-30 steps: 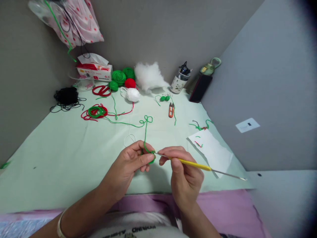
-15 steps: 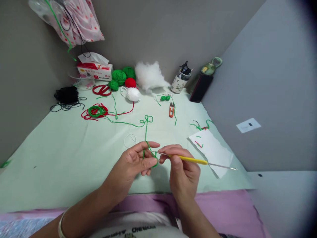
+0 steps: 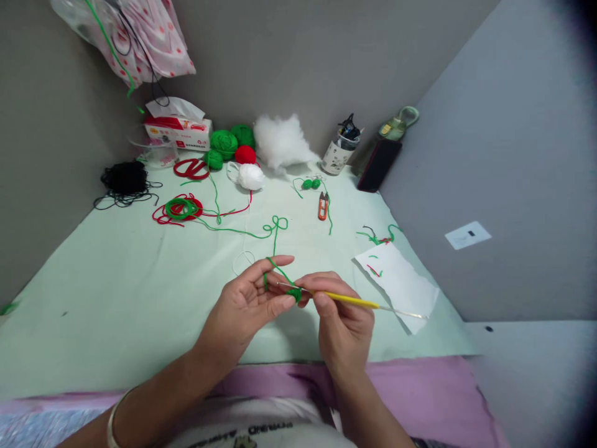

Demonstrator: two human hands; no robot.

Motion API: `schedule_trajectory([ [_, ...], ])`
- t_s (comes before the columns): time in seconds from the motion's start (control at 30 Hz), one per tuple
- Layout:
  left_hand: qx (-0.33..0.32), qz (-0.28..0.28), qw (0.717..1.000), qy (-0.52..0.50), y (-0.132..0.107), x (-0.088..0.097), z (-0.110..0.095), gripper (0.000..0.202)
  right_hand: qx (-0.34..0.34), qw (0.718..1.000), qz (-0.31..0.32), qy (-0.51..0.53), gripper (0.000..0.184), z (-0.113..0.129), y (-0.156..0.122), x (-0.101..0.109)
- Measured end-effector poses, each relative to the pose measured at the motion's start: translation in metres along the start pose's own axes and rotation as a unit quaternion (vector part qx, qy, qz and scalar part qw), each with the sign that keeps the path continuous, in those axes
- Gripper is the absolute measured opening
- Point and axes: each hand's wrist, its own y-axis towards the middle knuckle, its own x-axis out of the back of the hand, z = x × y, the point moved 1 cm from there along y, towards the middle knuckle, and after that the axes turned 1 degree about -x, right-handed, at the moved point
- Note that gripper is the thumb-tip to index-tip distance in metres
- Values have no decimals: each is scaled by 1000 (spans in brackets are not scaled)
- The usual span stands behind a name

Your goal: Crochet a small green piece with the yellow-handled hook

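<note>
The hands work close together above the near edge of the table (image 3: 140,317), about midway between its left and right edges; the left hand (image 3: 252,298) pinches a small green stitched piece (image 3: 295,295) between thumb and fingers, its index finger raised with green yarn (image 3: 281,270) over it; the right hand (image 3: 345,320) grips the yellow-handled hook (image 3: 351,300) like a pen, the thin tip passing the piece and pointing left; whether the right fingertips touch the piece, I cannot tell.

To work well here, the pinch should sit close beside the stitch, firm but not crushing; the raised finger should hold the strand lightly taut, so that the tip catches it cleanly without splitting it; a small roll of the hook suits better than a hard pull; the loose loops (image 3: 276,224) towards the back edge should feed freely, as a snag would tighten the stitch.
</note>
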Motion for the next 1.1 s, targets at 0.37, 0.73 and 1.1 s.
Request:
schedule_trajectory([
  [0.37,11,2,1000,27,-2,5,-3,37,-90,991,-8,103,16,-4,7,3],
  [0.73,-33,-34,993,111,-4,2,-8,44,51,994,28,-94,26,11,-3,8],
  [1.1,110,28,988,-103,1,0,-4,46,124,976,6,-177,29,6,-4,6],
])
